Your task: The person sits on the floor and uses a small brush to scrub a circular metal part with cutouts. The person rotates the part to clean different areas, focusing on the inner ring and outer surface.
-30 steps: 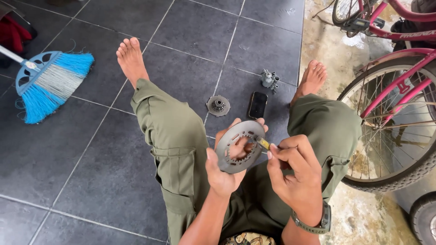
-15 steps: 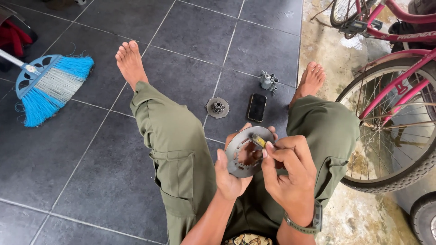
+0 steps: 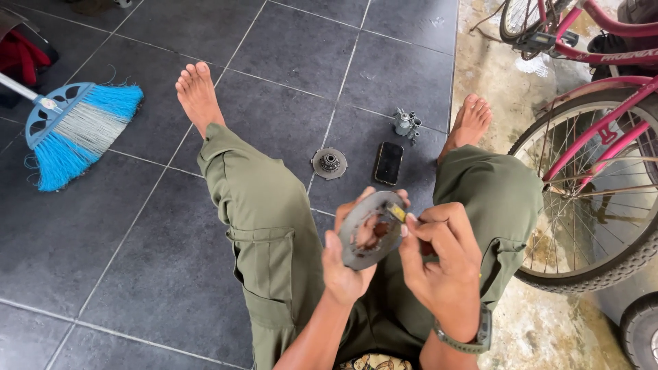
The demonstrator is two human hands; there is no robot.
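Note:
I sit on a dark tiled floor with my legs spread, in olive trousers. My left hand grips a grey metal ring-shaped disc from below, holding it upright in front of me. My right hand is pinched on a small yellowish tool whose tip touches the disc's upper rim. A watch sits on my right wrist.
Between my legs on the floor lie a small round gear-like part, a black phone and a small metal part. A blue broom lies at the left. A pink bicycle's wheel stands close at the right.
The disc and both hands have sunk slightly toward my lap. My right hand has come in closer, bringing the tool onto the disc's rim.

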